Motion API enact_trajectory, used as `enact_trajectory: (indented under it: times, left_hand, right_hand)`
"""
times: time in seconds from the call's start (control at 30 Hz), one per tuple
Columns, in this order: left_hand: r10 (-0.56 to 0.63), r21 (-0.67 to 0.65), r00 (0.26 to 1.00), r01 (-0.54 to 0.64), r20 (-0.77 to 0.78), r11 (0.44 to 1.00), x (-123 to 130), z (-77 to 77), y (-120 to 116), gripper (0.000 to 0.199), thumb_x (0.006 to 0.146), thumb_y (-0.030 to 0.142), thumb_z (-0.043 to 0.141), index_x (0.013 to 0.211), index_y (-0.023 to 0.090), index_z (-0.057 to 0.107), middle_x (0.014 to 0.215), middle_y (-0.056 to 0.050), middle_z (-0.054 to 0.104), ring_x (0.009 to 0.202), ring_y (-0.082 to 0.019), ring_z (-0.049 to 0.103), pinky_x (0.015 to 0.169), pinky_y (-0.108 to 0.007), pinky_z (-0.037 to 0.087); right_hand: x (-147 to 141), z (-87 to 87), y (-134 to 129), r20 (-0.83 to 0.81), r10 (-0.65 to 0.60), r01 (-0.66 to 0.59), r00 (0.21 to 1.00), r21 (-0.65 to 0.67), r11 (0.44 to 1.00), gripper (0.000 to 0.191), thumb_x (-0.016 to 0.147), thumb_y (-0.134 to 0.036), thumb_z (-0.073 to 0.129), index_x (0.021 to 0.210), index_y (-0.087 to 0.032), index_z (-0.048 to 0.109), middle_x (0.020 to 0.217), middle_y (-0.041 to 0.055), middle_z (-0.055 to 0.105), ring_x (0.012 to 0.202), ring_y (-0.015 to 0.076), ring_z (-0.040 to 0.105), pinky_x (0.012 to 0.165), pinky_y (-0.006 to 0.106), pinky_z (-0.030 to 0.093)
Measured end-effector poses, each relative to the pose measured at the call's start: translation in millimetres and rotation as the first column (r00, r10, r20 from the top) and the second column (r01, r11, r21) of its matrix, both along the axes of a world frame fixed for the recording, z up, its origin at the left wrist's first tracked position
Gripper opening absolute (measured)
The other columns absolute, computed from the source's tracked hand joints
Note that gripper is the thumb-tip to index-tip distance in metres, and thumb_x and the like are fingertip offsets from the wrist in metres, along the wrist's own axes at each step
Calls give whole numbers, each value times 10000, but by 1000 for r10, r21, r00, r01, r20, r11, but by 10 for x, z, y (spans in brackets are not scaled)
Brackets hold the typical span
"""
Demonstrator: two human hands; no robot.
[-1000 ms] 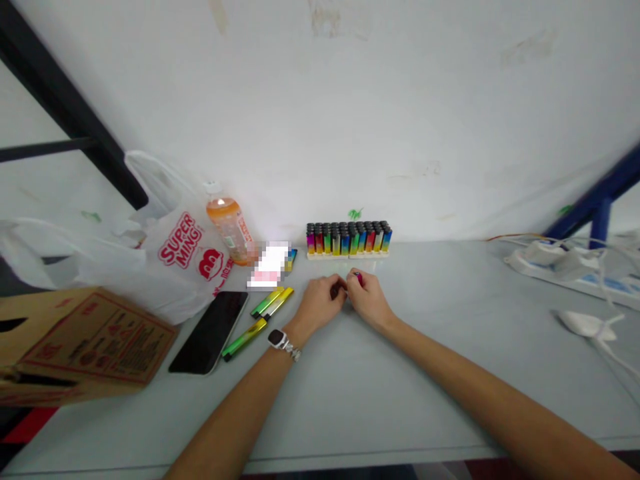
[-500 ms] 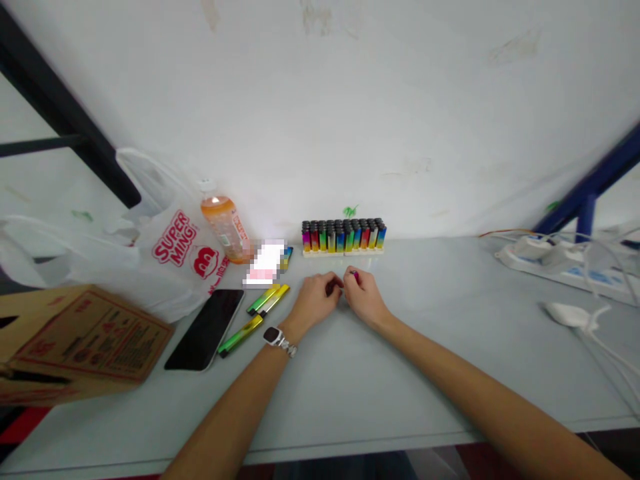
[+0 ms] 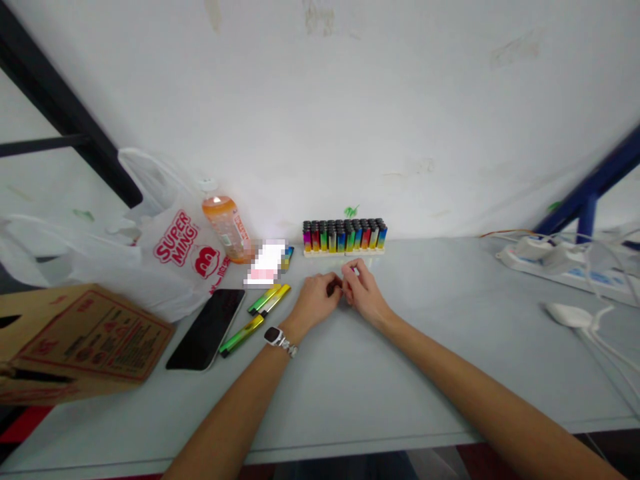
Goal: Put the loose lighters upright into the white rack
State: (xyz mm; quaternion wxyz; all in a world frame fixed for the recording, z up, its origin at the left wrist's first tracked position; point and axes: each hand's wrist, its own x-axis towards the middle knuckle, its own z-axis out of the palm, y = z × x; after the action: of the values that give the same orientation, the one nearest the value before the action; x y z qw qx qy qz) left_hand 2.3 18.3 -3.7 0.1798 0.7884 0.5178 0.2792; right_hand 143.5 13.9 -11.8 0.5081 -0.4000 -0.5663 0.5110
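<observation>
My left hand (image 3: 316, 298) rests on the grey table with its fingers curled in a pinch; what it grips, if anything, is too small to make out. Touching or nearly touching it, my right hand (image 3: 364, 291) is bent around a small pinkish-purple object (image 3: 355, 271), mostly hidden by the fingers. Behind both hands, rows of colourful lighters (image 3: 345, 236) stand upright in white holders (image 3: 365, 253) against the wall. Several loose lighters lie left of my left hand, among them a green and yellow one (image 3: 243, 335).
At the left are a black phone (image 3: 206, 330), a cardboard box (image 3: 95, 337), a white plastic bag (image 3: 170, 267), an orange drink bottle (image 3: 227, 229) and a blurred white item (image 3: 267, 263). A power strip (image 3: 575, 267) and a white cable plug (image 3: 570, 315) lie at the right.
The fingers of my right hand have lifted and loosened a little around the small object. My left hand looks the same.
</observation>
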Motion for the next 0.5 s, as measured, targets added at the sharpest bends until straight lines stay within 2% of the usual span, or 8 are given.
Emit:
enact_trajectory:
  times: [0.07,0.13,0.2,0.3,0.37,0.5]
  left_hand:
    - [-20,-1,1000,20,16,1000,-2,2,3,169,850,154,538,819,188,701,754,-19,714,677,-157,610,656,-254,409]
    - [-20,-4,999,20,29,1000,-3,1,6,169,841,146,546,834,189,708,740,-12,707,663,-150,604,664,-252,419]
    - [-10,-8,999,10,37,1000,-5,-4,10,172,834,142,554,854,187,719,733,-10,702,655,-147,600,670,-253,429]
    - [-3,-9,999,3,39,1000,-6,-12,19,172,831,139,563,857,187,725,733,-8,695,665,-145,601,685,-253,441]
    - [-1,-15,999,2,38,1000,-5,-15,27,172,832,137,563,856,188,726,731,-5,691,666,-142,600,688,-252,445]
    - [3,-31,999,-1,51,1000,-3,-16,37,170,832,137,562,857,189,723,715,2,685,652,-137,597,679,-249,447]
  right_hand:
    - [54,35,15,-34,48,-48,998,-3,999,301,898,-539,525,943,-277,384,603,-108,477,408,97,368,417,224,314]
    - [151,85,81,6,38,-38,999,63,997,304,875,-511,579,929,-265,407,680,-75,541,475,106,481,470,238,400]
    - [277,153,199,97,-51,30,994,198,980,291,825,-468,659,893,-234,498,792,-16,595,647,133,586,601,270,479]
    - [469,269,437,283,-262,125,923,423,898,236,773,-401,720,878,-200,656,910,40,617,774,160,573,687,295,475]
    - [564,334,603,352,-326,129,877,482,867,209,791,-364,696,913,-194,702,839,31,620,736,158,552,678,294,459]
    - [652,388,864,408,-363,135,838,489,862,255,789,-293,669,1019,-186,694,678,-20,590,600,135,518,628,276,443]
